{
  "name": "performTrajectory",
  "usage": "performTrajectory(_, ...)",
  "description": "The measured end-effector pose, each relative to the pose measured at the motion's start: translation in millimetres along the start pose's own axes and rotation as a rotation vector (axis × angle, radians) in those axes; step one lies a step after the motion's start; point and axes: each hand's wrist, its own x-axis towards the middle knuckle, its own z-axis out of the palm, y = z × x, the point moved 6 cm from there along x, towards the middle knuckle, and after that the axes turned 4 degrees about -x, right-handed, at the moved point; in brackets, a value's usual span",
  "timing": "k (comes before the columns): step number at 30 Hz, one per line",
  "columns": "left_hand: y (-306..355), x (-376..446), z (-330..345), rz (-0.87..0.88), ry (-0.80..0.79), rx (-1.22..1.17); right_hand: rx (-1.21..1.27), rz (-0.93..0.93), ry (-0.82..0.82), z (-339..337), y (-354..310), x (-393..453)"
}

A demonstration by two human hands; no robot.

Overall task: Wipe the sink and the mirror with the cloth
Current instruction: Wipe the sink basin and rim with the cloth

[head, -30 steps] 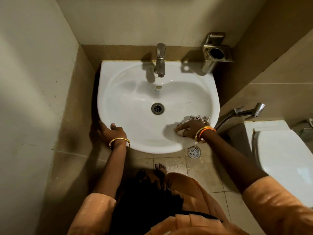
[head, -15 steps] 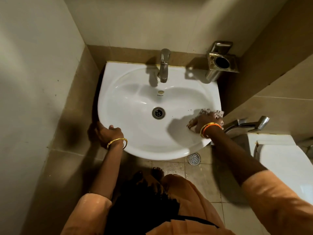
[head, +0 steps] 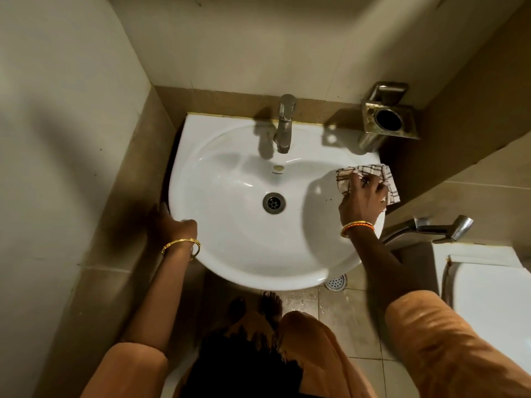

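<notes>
A white wall-mounted sink fills the middle of the view, with a round metal drain and a steel tap at the back. My right hand presses a white cloth with dark checks against the sink's right rim, near the back corner. My left hand grips the sink's left edge, fingers curled over the rim. Both wrists wear bangles. No mirror is in view.
A steel holder is fixed to the wall at the sink's back right. A hand sprayer hangs right of the sink, beside a white toilet. A floor drain and my bare foot lie below. Walls close in on both sides.
My right hand has slid the cloth from the front right of the basin back along the right rim toward the back corner. My left hand stays on the left edge.
</notes>
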Motion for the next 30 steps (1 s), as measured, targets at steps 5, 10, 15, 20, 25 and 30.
performTrajectory(5,53,-17,-14,0.022,-0.052,-0.014,0.388,0.208,-0.024,27,-35,19)
performTrajectory(10,51,-15,-17,-0.007,-0.062,-0.031,0.814,0.259,-0.042,44,-91,18)
performTrajectory(15,53,-10,-24,-0.047,-0.231,-0.157,0.875,0.207,-0.039,52,-55,25)
performTrajectory(20,50,2,-24,-0.106,-0.347,-0.222,0.59,0.327,-0.047,58,-44,16)
performTrajectory(25,49,10,-22,-0.056,-0.332,-0.229,0.472,0.15,-0.348,83,-103,-9)
performTrajectory(30,54,10,-19,0.004,-0.265,-0.11,0.505,0.071,-0.248,68,-102,-6)
